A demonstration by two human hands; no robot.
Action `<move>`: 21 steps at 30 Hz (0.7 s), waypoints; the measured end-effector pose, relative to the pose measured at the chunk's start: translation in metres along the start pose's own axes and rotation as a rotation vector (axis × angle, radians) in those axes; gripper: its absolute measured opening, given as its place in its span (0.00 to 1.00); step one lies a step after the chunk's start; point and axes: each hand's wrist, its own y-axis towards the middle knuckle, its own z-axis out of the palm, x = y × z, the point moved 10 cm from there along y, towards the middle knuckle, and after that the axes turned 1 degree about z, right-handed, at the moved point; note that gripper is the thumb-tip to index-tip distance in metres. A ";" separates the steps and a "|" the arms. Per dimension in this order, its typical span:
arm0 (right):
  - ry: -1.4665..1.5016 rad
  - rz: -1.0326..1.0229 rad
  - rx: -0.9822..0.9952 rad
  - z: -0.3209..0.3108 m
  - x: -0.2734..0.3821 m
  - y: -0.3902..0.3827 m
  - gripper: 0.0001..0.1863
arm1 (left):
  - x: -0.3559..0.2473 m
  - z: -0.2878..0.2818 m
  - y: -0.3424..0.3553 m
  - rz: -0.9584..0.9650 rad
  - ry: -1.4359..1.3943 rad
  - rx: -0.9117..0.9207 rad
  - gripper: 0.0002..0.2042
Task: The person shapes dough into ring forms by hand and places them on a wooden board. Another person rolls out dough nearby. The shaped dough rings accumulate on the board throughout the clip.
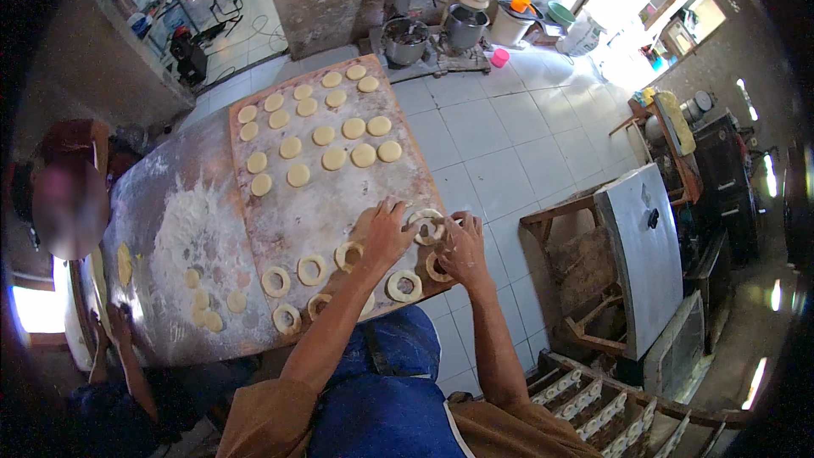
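Note:
Dough rings (311, 259) lie in rows along the near part of a floured board (303, 203), with plain dough rounds (333, 159) on its far part. My left hand (387, 233) is low over the board, fingers apart and slightly bent, just left of a dough ring (412, 225) near the right edge. My right hand (464, 250) has its fingers bent at that ring's right side, apparently gripping it; its fingertips are partly hidden. Another ring (436, 266) lies partly under the right hand.
Left, a metal surface (144, 229) holds flour and dough pieces; a co-worker's hands (114, 322) are at its edge. Right are a frame with a pale panel (640, 263) and a slatted rack (610, 416). Mixers (465, 30) and buckets (510, 25) stand along the back wall.

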 end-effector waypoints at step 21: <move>0.246 -0.255 0.086 0.087 0.192 -0.028 0.21 | 0.283 -0.293 -0.342 -0.960 0.336 -0.331 0.11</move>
